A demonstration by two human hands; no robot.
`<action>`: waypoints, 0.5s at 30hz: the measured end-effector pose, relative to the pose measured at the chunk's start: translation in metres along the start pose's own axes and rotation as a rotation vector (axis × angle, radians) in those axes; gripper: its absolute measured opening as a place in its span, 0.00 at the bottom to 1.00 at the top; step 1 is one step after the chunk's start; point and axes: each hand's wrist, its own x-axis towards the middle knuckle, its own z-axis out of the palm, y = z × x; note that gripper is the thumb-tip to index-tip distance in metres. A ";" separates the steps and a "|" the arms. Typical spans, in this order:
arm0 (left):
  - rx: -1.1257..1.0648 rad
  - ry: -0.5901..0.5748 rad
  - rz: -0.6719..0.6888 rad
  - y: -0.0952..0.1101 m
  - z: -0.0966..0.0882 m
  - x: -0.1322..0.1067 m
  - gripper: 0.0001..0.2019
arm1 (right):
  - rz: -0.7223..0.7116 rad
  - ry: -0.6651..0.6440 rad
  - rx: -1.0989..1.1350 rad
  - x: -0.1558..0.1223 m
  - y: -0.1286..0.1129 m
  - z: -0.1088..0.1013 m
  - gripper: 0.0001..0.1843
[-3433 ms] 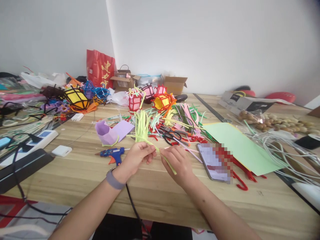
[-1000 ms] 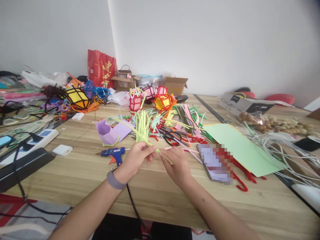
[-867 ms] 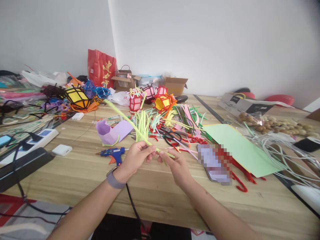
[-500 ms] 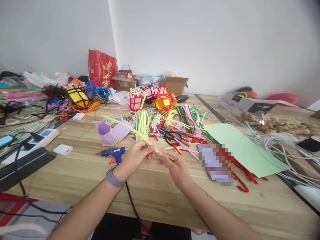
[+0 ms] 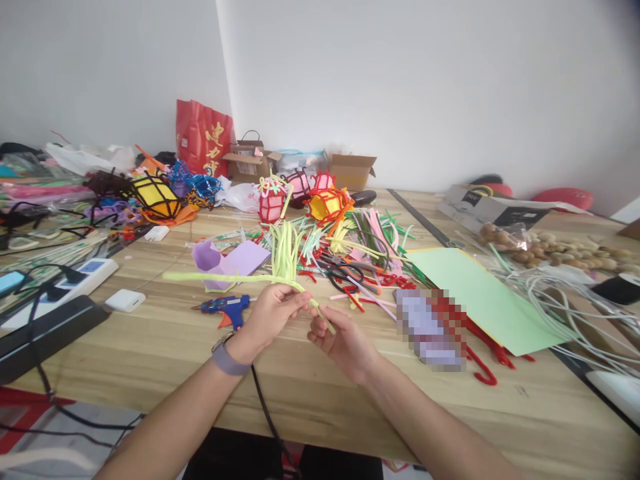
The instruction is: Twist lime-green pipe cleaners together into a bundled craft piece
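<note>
A long yellow-green pipe cleaner (image 5: 220, 277) runs through both hands, its free length pointing left. My left hand (image 5: 277, 308) pinches it, with a grey band on the wrist. Close by, my right hand (image 5: 343, 337) grips it near its short end, which sticks out below the fingers and looks bent. Just beyond the hands lies a bundle of yellow-green pipe cleaners (image 5: 285, 250). A purple paper cup shape (image 5: 206, 257) with a yellow-green edge stands to the left, beside a flat purple sheet (image 5: 250, 257). The blue glue gun (image 5: 225, 307) rests left of my left hand.
Scissors (image 5: 347, 273) lie among loose coloured pipe cleaners. Small lanterns (image 5: 327, 203) stand behind them. On the right are a light green sheet (image 5: 490, 300), a blurred-out object (image 5: 430, 327) and white cables (image 5: 555, 307). A power strip (image 5: 95, 273) sits on the left.
The pipe cleaner's free length has swung down and now points nearly straight left. My right hand has shifted slightly down, and the short end now shows bent beneath its fingers.
</note>
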 end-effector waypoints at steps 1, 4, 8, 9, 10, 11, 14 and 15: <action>0.001 -0.009 -0.003 0.000 -0.001 0.001 0.15 | 0.051 -0.023 0.071 0.000 0.001 0.001 0.14; -0.039 -0.034 -0.028 -0.001 -0.002 0.002 0.16 | -0.085 -0.005 -0.120 -0.001 0.003 -0.001 0.15; -0.084 -0.018 -0.098 -0.001 -0.001 0.003 0.17 | -0.729 0.180 -1.039 -0.002 0.000 -0.014 0.14; -0.088 -0.014 -0.119 -0.001 0.000 0.002 0.17 | -0.884 0.223 -1.258 -0.002 -0.001 -0.017 0.12; -0.093 -0.015 -0.137 -0.001 0.001 0.002 0.17 | -1.011 0.257 -1.435 -0.002 -0.002 -0.020 0.11; -0.098 -0.020 -0.150 0.000 0.002 0.002 0.17 | -1.101 0.279 -1.566 -0.002 -0.003 -0.021 0.10; -0.113 -0.021 -0.137 -0.001 0.004 0.001 0.16 | -1.121 0.287 -1.625 -0.001 -0.004 -0.021 0.10; -0.115 -0.009 -0.119 -0.001 0.005 0.000 0.16 | -1.042 0.265 -1.524 0.000 -0.003 -0.019 0.11</action>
